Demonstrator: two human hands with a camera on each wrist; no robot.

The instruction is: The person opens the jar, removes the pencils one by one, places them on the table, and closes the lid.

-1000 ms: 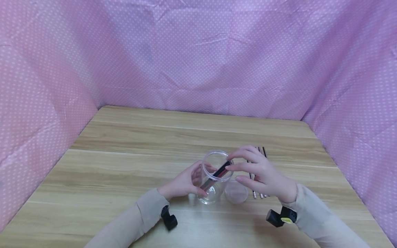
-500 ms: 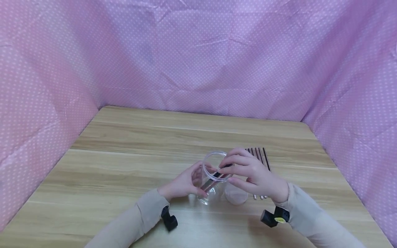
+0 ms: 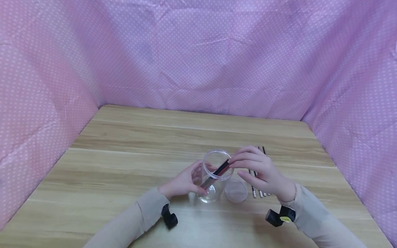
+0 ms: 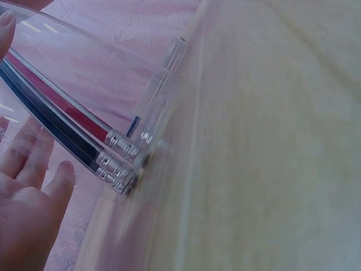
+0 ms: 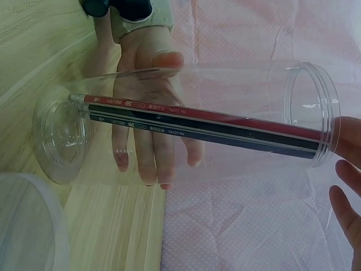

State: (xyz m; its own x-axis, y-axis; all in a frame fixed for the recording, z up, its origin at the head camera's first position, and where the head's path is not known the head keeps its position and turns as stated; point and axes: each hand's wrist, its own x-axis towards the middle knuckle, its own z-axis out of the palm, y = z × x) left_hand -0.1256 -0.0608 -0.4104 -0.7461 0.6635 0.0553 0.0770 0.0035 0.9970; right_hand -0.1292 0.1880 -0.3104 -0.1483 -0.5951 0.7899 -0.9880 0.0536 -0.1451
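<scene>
A clear plastic jar (image 3: 217,189) stands tilted in no clear way on the table, and my left hand (image 3: 183,181) grips its side with thumb and fingers curled round it. Three pencils (image 5: 197,125), one red and two dark, lean diagonally inside, with their metal-banded ends at the jar's bottom. My right hand (image 3: 263,168) is at the jar's mouth, its fingertips beside the pencils' upper ends. Its thumb stays apart from them. In the right wrist view, the right fingers (image 5: 345,200) are spread near the rim.
A round translucent lid (image 3: 236,191) lies on the wooden table (image 3: 139,137), just right of the jar. Several more pencils (image 3: 260,193) lie farther right, partly hidden under the right hand. A pink dotted cloth (image 3: 198,69) encloses the table's back and sides.
My right hand moved left over the jar's mouth, then drew back right to its rim. The pencils inside stay leaning. My left hand keeps its hold on the jar.
</scene>
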